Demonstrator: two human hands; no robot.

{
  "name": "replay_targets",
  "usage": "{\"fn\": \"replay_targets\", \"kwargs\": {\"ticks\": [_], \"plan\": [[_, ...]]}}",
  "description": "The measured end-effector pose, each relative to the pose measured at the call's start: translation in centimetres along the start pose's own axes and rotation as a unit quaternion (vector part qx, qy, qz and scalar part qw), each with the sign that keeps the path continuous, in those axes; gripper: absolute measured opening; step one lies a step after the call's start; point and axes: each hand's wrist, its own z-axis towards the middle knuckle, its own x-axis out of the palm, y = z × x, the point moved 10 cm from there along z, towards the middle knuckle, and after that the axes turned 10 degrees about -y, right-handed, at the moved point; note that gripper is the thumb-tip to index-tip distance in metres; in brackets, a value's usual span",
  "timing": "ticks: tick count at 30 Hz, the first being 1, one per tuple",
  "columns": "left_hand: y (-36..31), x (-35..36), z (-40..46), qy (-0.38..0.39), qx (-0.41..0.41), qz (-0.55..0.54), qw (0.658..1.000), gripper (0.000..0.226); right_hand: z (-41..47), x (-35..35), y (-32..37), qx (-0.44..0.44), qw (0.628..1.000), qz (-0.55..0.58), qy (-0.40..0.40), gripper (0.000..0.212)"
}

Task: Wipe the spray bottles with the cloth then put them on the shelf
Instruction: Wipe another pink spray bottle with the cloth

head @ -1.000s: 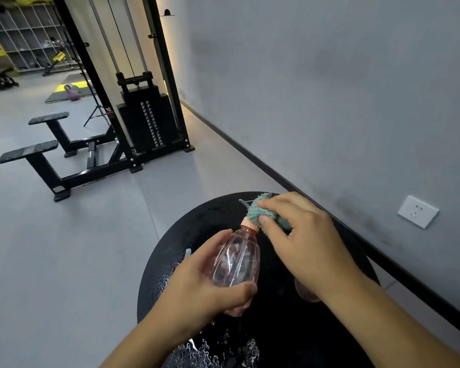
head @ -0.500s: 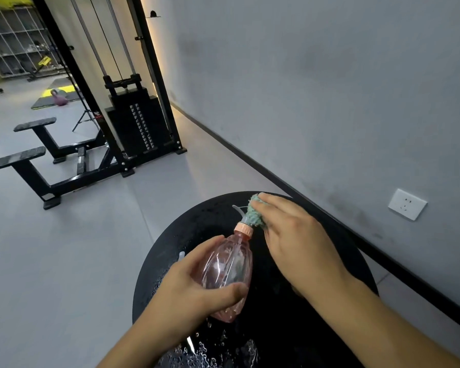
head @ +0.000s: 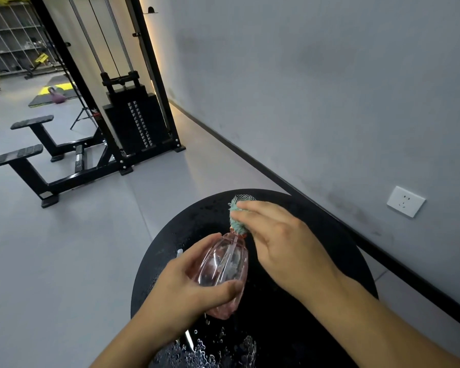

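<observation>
Over the round black table [head: 329,235], at six o'clock in your view, you hold the pink spray bottle [head: 223,264] tilted, its neck pointing toward twelve o'clock. Your left hand [head: 186,288] wraps its body, thumb across the front and fingers behind. Your right hand [head: 284,243] pinches the teal cloth [head: 237,221] around the bottle's top, hiding the spray head. Water droplets [head: 205,351] glisten on the table's near edge. At ten o'clock stands a black cable machine [head: 133,123], and at three o'clock a white wall socket [head: 405,201]. Far off at eleven o'clock sits a shelf unit [head: 11,43].
</observation>
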Motion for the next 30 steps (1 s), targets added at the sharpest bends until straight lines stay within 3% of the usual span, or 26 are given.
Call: {"fn": "replay_targets", "kwargs": {"ticks": [7,11,15,21,26,30], "plan": [[-0.3,-0.4,0.3,-0.016,0.028,0.02,0.999,0.075,0.5,-0.9,-1.6,0.032,0.999,-0.017,-0.029,0.043],[0.0,-0.8,0.5,-0.029,0.025,0.014,0.999,0.08,0.0,-0.1,-0.4,-0.007,1.0,-0.008,-0.012,0.045],[-0.2,-0.9,0.5,-0.02,0.026,0.024,0.999,0.08,0.5,-1.2,-2.5,0.04,0.998,-0.017,-0.039,0.042],[0.4,-0.2,0.4,-0.006,0.029,0.034,0.999,0.069,-0.1,0.6,0.0,-0.021,1.0,-0.005,0.022,0.043],[0.2,-0.8,0.5,-0.01,0.033,0.03,0.999,0.071,0.8,-0.8,-2.7,0.033,0.999,-0.03,0.008,0.039],[0.0,-0.4,0.2,-0.01,0.047,0.054,0.997,0.073,-0.3,0.6,-0.2,-0.014,0.999,-0.019,0.031,0.043]]}}
